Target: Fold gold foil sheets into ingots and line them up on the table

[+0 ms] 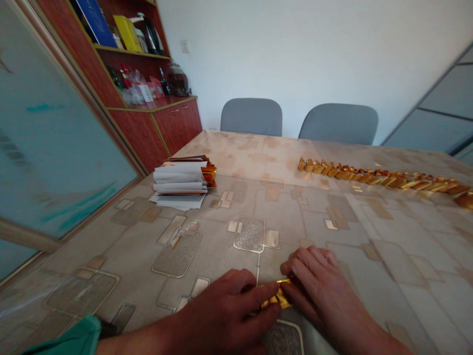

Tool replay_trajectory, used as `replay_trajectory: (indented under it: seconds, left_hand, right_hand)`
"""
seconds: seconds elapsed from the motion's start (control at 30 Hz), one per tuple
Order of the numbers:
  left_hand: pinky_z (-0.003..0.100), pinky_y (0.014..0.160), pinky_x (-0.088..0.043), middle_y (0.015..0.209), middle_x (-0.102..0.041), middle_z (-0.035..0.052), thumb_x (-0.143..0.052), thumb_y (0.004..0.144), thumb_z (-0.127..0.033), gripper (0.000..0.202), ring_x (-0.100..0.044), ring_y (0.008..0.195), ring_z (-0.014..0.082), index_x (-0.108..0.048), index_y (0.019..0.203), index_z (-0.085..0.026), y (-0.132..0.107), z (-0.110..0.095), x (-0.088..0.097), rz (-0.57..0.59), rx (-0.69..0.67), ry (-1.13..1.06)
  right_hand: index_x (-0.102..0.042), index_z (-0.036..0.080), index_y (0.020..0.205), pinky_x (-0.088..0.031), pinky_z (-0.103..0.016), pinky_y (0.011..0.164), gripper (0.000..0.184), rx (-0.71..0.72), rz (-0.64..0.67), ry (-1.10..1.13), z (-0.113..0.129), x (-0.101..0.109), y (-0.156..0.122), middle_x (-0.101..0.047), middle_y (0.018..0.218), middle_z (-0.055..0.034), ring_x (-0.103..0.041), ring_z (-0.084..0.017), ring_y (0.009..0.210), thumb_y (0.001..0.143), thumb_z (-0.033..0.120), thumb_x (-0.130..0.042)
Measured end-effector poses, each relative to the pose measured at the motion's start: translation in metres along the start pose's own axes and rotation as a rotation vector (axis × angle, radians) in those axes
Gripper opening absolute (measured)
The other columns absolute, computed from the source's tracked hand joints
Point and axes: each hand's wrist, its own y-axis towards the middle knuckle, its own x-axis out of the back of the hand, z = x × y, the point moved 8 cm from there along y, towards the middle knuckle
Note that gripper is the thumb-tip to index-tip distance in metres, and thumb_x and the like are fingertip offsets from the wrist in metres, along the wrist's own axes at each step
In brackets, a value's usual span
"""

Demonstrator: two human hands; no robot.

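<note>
A small folded piece of gold foil paper [282, 298] lies low on the table between my hands, partly covered by fingers. My left hand [236, 308] grips its left end, thumb and fingers closed about it. On the other end, the fingers of my right hand [318, 281] are bent and pressed to the foil. Further back at the left sits a stack of folded sheets [181, 178], white on the outside with gold showing at the edges. A long row of folded gold foil pieces [384, 178] stretches along the table's right side.
The table [218, 246] wears a patterned cover. Two grey chairs [251, 116] stand behind its far edge, against a white wall. At the left are a red-brown cabinet [177, 123] with bottles and boxes, and a frosted glass door [59, 128].
</note>
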Motion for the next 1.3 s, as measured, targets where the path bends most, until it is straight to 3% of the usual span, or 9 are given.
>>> replay_trajectory:
  seconds: [0.1, 0.2, 0.3, 0.47, 0.6, 0.87, 1.0, 1.13, 1.3]
  left_hand:
    - [0.034, 0.086, -0.053, 0.131, -0.065, 0.0079, -0.057, 0.099, -0.032, 0.036, -0.06, 0.101, 0.02, -0.055, 0.131, -0.015, 0.0, 0.001, 0.0, 0.021, 0.01, -0.011]
    - [0.036, 0.084, -0.052, 0.133, -0.063, 0.0078, -0.061, 0.096, -0.03, 0.038, -0.06, 0.098, 0.0209, -0.054, 0.131, -0.017, -0.001, 0.002, -0.001, 0.005, 0.019, -0.029]
    - [0.036, 0.083, -0.052, 0.133, -0.063, 0.0076, -0.063, 0.095, -0.03, 0.039, -0.06, 0.094, 0.0212, -0.054, 0.13, -0.018, -0.002, 0.005, -0.002, 0.014, 0.038, -0.062]
    - [0.038, 0.087, -0.051, 0.138, -0.061, 0.0066, -0.065, 0.094, -0.032, 0.046, -0.059, 0.101, 0.023, -0.051, 0.135, -0.018, -0.004, 0.006, -0.004, 0.068, 0.02, -0.098]
    - [0.038, 0.088, -0.05, 0.139, -0.06, 0.0048, -0.069, 0.091, -0.034, 0.05, -0.059, 0.102, 0.0236, -0.05, 0.136, -0.02, -0.004, 0.008, -0.003, 0.075, 0.034, -0.096]
    - [0.038, 0.09, -0.047, 0.145, -0.056, 0.0015, -0.07, 0.089, -0.031, 0.045, -0.056, 0.105, 0.0238, -0.052, 0.13, -0.022, -0.005, 0.008, -0.002, 0.144, 0.068, -0.112]
    - [0.04, 0.093, -0.046, 0.148, -0.054, 0.0009, -0.07, 0.09, -0.032, 0.051, -0.055, 0.109, 0.0246, -0.049, 0.136, -0.025, -0.006, 0.009, -0.003, 0.157, 0.066, -0.13]
    - [0.039, 0.093, -0.045, 0.143, -0.057, 0.0029, -0.071, 0.088, -0.032, 0.051, -0.055, 0.106, 0.0247, -0.051, 0.134, -0.025, -0.003, 0.009, -0.002, 0.184, 0.078, -0.117]
    - [0.039, 0.094, -0.045, 0.145, -0.055, 0.0036, -0.072, 0.087, -0.031, 0.053, -0.054, 0.11, 0.0255, -0.05, 0.135, -0.025, -0.002, 0.009, 0.0, 0.227, 0.089, -0.148]
  right_hand:
    - [-0.063, 0.024, 0.087, -0.031, -0.038, 0.074, 0.026, 0.0, -0.05, -0.049, 0.004, 0.007, 0.001, -0.063, 0.084, -0.0027, -0.052, -0.025, 0.081, 0.103, 0.038, -0.048]
    - [-0.064, 0.023, 0.089, -0.033, -0.039, 0.074, 0.037, 0.103, -0.084, -0.079, 0.02, 0.011, -0.002, -0.064, 0.083, -0.003, -0.053, -0.024, 0.077, 0.108, 0.034, -0.035]
    - [-0.064, 0.02, 0.09, -0.038, -0.037, 0.071, 0.043, 0.189, -0.039, 0.004, 0.03, 0.008, -0.008, -0.064, 0.081, -0.0031, -0.054, -0.021, 0.073, 0.109, 0.032, -0.027]
    - [-0.064, 0.021, 0.114, -0.047, -0.035, 0.079, 0.026, 0.135, 0.059, 0.12, 0.016, 0.007, -0.021, -0.068, 0.098, -0.0049, -0.059, -0.023, 0.088, 0.107, 0.026, -0.04]
    - [-0.058, 0.025, 0.132, -0.049, -0.04, 0.09, 0.032, 0.127, 0.102, 0.036, 0.008, 0.011, -0.032, -0.068, 0.111, -0.0058, -0.06, -0.026, 0.099, 0.103, 0.021, -0.047]
    - [-0.057, 0.027, 0.138, -0.032, -0.058, 0.11, 0.038, 0.149, 0.148, -0.208, -0.002, 0.013, -0.041, -0.068, 0.128, -0.0044, -0.062, -0.029, 0.11, 0.099, 0.029, -0.057]
    - [-0.059, 0.025, 0.136, -0.038, -0.055, 0.107, 0.04, 0.143, 0.118, -0.277, -0.005, 0.02, -0.041, -0.07, 0.128, -0.0047, -0.065, -0.027, 0.109, 0.098, 0.035, -0.059]
    - [-0.06, 0.018, 0.135, -0.044, -0.046, 0.106, 0.042, 0.25, 0.024, -0.295, 0.02, 0.028, -0.042, -0.072, 0.128, -0.0073, -0.066, -0.026, 0.112, 0.096, 0.032, -0.06]
    - [-0.06, 0.019, 0.137, -0.052, -0.034, 0.101, 0.051, 0.275, 0.098, -0.163, 0.041, 0.018, -0.046, -0.072, 0.129, -0.0059, -0.065, -0.025, 0.114, 0.089, 0.034, -0.069]
